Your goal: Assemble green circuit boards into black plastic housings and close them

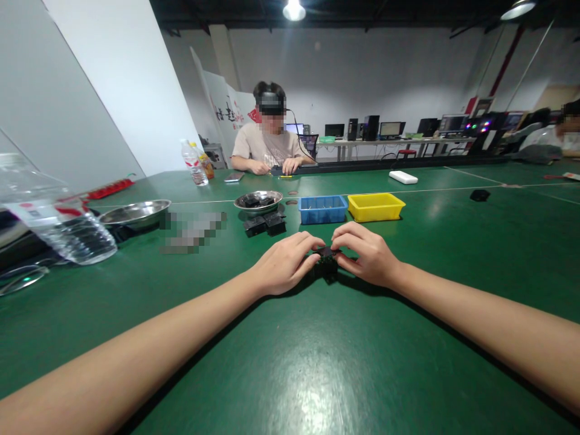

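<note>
Between my two hands a small black boxy part (328, 263) rests on the green table (290, 362). My left hand (287, 261) closes on its left side, thumb and fingers pinching near the upper edge. From the other side my right hand (369, 254) pinches the same part with thumb and forefinger. Fine detail on the part is too dark to make out. Just beyond my left hand lie more black boxy parts (265, 225), close to a round metal dish (258, 210) with similar dark pieces in it.
A blue bin (322, 209) holding small bits and a yellow bin (376, 207) stand beyond my hands. At left are a large plastic bottle (67, 223), a metal plate (136, 212) and eyeglasses (22, 278). Across the table sits a person (272, 142); a white box (403, 177) lies at right.
</note>
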`<state>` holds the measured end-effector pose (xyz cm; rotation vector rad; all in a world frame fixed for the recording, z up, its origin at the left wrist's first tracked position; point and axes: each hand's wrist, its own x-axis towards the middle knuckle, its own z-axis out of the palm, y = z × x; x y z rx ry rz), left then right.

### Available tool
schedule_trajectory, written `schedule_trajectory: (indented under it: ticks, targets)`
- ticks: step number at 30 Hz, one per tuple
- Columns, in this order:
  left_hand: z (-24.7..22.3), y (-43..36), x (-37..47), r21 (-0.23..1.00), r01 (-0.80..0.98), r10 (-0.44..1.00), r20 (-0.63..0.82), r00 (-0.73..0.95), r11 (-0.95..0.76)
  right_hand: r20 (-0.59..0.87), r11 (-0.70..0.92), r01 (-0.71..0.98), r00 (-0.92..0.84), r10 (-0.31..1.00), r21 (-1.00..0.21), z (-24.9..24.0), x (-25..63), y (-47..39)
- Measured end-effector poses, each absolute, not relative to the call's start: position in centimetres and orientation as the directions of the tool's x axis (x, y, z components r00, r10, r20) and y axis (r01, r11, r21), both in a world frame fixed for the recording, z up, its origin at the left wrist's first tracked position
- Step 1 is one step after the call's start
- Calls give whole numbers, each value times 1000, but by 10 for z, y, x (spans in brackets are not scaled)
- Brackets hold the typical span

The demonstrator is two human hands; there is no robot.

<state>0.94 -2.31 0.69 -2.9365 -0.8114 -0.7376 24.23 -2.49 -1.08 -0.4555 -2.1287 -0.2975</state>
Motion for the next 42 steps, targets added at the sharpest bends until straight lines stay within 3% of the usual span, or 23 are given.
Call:
schedule_trajectory:
  ticks: [12,19,24,28,31,38,42]
  targets:
    - [4,-22,9,46,491,434,545,717,-870,844,870,485,-429,321,-84,-11,243,-27]
    - [3,-21,8,29,504,418,601,681,-863,834,878,477,-469,291,-38,-11,243,-26]
    - [3,-20,9,-62,463,324,633,703,-884,836,901,429,-515,188,62,-9,241,-28]
    - [2,-18,9,-133,434,252,650,717,-891,833,905,421,-522,182,67,-8,240,-29]
    - [1,-16,8,-120,428,248,665,705,-896,829,907,421,-513,223,16,-7,241,-30]
    - [0,-14,8,-137,411,211,690,692,-901,735,863,438,-494,465,-251,-6,242,-33]
    - [0,-14,8,-153,426,210,694,689,-892,711,859,423,-506,488,-288,-7,241,-32]
